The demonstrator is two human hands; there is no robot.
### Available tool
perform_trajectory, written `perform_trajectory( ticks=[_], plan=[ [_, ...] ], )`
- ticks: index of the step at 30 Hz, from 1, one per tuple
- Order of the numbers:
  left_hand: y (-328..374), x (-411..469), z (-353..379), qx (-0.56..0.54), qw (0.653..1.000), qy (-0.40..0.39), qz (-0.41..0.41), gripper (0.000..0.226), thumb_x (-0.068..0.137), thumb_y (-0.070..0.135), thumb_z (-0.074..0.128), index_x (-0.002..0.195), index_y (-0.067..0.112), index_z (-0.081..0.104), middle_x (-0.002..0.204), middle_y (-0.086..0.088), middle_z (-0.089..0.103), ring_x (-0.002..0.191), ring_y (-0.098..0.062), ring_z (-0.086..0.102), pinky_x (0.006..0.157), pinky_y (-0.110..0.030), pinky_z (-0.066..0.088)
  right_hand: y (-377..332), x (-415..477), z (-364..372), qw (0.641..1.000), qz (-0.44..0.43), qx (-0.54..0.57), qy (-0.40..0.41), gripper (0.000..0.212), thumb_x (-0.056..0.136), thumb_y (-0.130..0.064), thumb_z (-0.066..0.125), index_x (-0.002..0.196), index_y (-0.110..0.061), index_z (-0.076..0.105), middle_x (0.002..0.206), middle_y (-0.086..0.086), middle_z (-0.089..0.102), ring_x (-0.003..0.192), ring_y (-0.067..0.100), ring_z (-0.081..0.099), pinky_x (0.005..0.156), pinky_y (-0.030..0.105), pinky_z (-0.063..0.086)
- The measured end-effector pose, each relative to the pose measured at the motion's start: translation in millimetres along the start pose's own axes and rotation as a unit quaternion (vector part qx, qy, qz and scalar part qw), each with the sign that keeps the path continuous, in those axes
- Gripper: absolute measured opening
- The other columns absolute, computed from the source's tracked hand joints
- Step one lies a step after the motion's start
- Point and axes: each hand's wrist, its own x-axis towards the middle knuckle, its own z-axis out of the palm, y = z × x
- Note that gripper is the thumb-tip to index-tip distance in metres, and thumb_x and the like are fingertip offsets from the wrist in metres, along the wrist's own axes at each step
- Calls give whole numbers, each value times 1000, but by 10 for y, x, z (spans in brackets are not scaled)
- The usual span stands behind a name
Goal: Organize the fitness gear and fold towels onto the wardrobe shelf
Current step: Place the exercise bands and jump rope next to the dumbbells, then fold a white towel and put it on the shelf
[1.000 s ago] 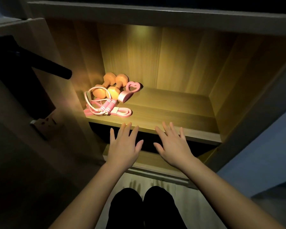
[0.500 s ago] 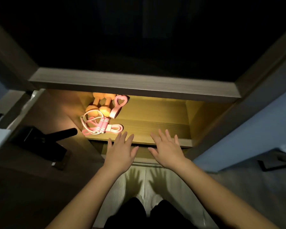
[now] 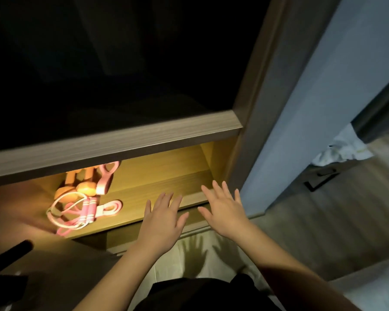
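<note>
The lit wooden wardrobe shelf [image 3: 157,194] carries a cluster at its left end. Two orange dumbbells [image 3: 87,187] lie at the back, partly hidden by the board above. A pink looped hand grip [image 3: 105,179] lies just beside them, and a coiled pink jump rope [image 3: 88,209] touches a pink resistance band [image 3: 112,206] near the front.

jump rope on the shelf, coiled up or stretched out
Coiled: the jump rope lies in overlapping loops at the left of the lit shelf.

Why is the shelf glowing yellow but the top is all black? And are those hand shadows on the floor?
Head view: warm light fills only the lower shelf, the compartment above is unlit; yes, the left hand and right hand cast spread-finger shadows on the pale floor below them.
</note>
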Motion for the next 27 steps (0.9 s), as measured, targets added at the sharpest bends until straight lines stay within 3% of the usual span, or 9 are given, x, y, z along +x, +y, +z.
perform_trajectory(
  ticks=[16,27],
  plan=[
    [2911,1161,647,36,988,-51,144,56,102,48,29,153,26,18,160,1,19,148,-16,10,119,-43,8,3026,-487,-496,991,133,17,17,63,101,-50,30,155,-29,6,163,6,-3,149,29,-8,118,53,-2],
    [4067,1659,946,54,970,-93,217,56,102,46,30,152,24,21,159,-1,21,147,-18,14,119,-43,14,4295,-706,-778,977,207,49,24,65,101,-50,30,156,-27,4,163,7,-5,149,30,-10,118,56,0]
  ],
)
